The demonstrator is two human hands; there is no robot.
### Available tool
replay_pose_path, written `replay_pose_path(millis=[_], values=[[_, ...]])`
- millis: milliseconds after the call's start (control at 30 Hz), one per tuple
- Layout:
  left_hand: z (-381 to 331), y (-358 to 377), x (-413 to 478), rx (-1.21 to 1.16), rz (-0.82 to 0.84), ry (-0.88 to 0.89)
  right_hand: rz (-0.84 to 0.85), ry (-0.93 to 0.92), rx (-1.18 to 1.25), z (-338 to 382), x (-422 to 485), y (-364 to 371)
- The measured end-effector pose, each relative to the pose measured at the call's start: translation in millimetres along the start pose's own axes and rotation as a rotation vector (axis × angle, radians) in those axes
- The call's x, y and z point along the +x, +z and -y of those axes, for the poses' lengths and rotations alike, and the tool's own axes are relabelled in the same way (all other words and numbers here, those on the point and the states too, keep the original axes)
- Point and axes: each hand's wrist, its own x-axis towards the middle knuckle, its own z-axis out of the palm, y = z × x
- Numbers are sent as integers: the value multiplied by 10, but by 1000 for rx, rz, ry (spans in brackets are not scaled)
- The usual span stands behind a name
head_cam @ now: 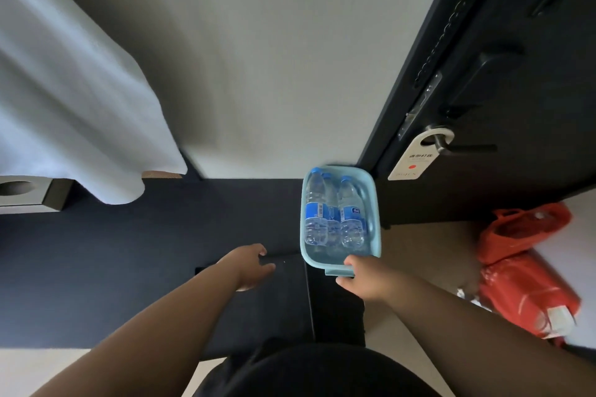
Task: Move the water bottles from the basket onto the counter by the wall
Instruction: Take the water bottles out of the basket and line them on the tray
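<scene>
A light blue plastic basket sits at the right end of the dark counter, close to the wall. In it lie three clear water bottles with blue labels and blue caps: one at the left, one in the middle partly hidden, one at the right. My right hand grips the basket's near handle. My left hand hovers low over the counter left of the basket, fingers apart, holding nothing.
A white wall rises behind the counter. A white towel hangs at the left above a metal tissue box. A dark door with a hanging tag is at the right. Red plastic bags lie on the floor.
</scene>
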Motion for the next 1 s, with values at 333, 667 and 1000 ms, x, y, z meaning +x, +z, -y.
replay_pose_path(millis=[333, 667, 1000], values=[[-937, -6, 405, 37, 41, 10, 7, -49, -76, -564, 590, -813], [-1330, -274, 874, 20, -11, -39, -45, -104, -194, -428, 971, -1142], [-1589, -68, 1259, -81, -156, -268, -67, 103, 45, -227, 1381, -919]])
